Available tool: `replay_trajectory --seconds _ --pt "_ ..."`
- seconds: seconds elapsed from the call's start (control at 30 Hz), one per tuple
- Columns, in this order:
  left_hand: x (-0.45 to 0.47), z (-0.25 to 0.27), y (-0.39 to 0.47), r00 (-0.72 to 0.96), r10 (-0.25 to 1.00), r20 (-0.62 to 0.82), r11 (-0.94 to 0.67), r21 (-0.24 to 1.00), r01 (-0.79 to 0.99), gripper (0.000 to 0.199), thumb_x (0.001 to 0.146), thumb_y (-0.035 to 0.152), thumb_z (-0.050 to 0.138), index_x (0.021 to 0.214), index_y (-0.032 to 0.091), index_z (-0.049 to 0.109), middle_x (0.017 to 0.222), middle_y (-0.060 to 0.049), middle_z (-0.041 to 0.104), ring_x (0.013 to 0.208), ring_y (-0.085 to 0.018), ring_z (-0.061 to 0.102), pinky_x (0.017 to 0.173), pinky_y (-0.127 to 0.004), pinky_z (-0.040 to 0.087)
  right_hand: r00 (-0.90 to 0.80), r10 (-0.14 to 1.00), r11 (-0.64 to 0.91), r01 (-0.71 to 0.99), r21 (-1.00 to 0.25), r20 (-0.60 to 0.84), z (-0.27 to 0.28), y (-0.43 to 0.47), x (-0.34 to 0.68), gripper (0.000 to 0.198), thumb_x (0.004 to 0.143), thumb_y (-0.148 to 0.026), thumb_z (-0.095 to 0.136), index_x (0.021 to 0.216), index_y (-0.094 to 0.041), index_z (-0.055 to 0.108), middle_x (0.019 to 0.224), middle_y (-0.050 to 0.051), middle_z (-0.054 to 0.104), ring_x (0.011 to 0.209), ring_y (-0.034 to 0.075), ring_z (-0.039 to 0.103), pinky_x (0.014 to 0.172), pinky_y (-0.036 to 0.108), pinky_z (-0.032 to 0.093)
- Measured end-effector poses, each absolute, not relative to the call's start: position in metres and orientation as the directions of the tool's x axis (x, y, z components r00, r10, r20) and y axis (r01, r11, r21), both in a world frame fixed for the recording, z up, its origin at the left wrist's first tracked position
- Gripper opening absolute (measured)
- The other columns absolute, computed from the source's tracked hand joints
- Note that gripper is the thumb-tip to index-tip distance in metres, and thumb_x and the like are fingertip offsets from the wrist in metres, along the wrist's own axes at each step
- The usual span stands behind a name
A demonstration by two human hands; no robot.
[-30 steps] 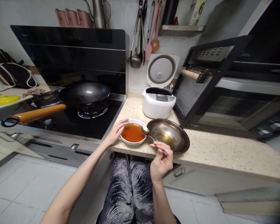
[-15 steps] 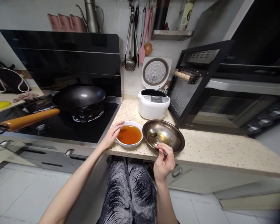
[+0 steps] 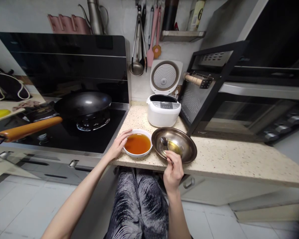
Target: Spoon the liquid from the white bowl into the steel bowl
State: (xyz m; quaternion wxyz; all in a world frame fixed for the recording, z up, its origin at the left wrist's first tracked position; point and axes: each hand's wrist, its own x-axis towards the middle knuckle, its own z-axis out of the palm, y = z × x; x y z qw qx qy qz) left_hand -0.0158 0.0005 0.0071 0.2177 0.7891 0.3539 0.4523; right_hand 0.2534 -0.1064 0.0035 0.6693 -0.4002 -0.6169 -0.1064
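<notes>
My left hand is curved round the left side of a white bowl, its fingers on the rim. Reddish-brown liquid fills much of this bowl. Just to the right stands a wide, shallow metal bowl with a little clear yellowish liquid at the bottom. My right hand, at its near rim, pinches the handle of a metal spoon. The spoon's head is inside the metal bowl, left of the yellowish liquid's brightest patch; most of the handle is hidden by my fingers.
Behind the bowls stands a white rice cooker, lid raised. A wok with a wooden handle sits on the stove at left. A black-framed rack and an oven flank the counter at right.
My right hand has shifted slightly left, and the spoon's head has turned and moved a little within the metal bowl. My left hand stays on the white bowl. The view has moved slightly.
</notes>
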Motion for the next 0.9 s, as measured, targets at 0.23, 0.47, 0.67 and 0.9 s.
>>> replay_trajectory --seconds 0.23,0.47,0.67,0.9 --pt "-0.016 0.008 -0.001 0.344 0.754 0.559 -0.656 0.663 0.36 0.047 0.107 0.047 0.037 0.134 0.021 0.066 0.155 -0.013 0.054 0.146 -0.03 0.048 0.126 -0.054 0.031 0.2 0.356 0.659 0.639 -0.397 0.913 0.004 -0.106 0.256 0.028 0.097 -0.006 0.049 0.112 -0.022 0.067 0.101 0.008 0.073 0.095 0.019 0.071 0.081 0.036 0.06" --pt "-0.015 0.007 0.0 0.343 0.743 0.574 -0.668 0.658 0.346 0.047 0.107 0.047 0.038 0.134 0.021 0.067 0.154 -0.013 0.055 0.146 -0.03 0.048 0.127 -0.054 0.031 0.285 0.354 0.659 0.599 -0.454 0.891 0.005 -0.108 0.25 0.022 0.097 -0.006 0.053 0.105 -0.021 0.068 0.096 0.006 0.072 0.092 0.018 0.071 0.082 0.035 0.059" --pt "-0.015 0.007 0.0 0.341 0.751 0.566 -0.66 0.667 0.347 0.046 0.107 0.045 0.038 0.133 0.021 0.067 0.155 -0.012 0.054 0.146 -0.03 0.048 0.127 -0.053 0.031 0.327 0.343 0.73 0.497 -0.469 0.881 0.002 -0.113 0.237 0.016 0.099 -0.013 0.053 0.103 -0.021 0.066 0.097 0.005 0.073 0.091 0.018 0.072 0.082 0.037 0.061" --pt "-0.015 0.004 0.002 0.349 0.743 0.572 -0.669 0.66 0.343 0.044 0.107 0.042 0.038 0.134 0.022 0.066 0.155 -0.012 0.053 0.147 -0.029 0.047 0.128 -0.054 0.029 0.16 0.403 0.774 0.466 -0.429 0.901 0.0 -0.114 0.215 0.02 0.1 -0.013 0.05 0.106 -0.022 0.067 0.097 0.007 0.074 0.09 0.019 0.073 0.078 0.037 0.062"
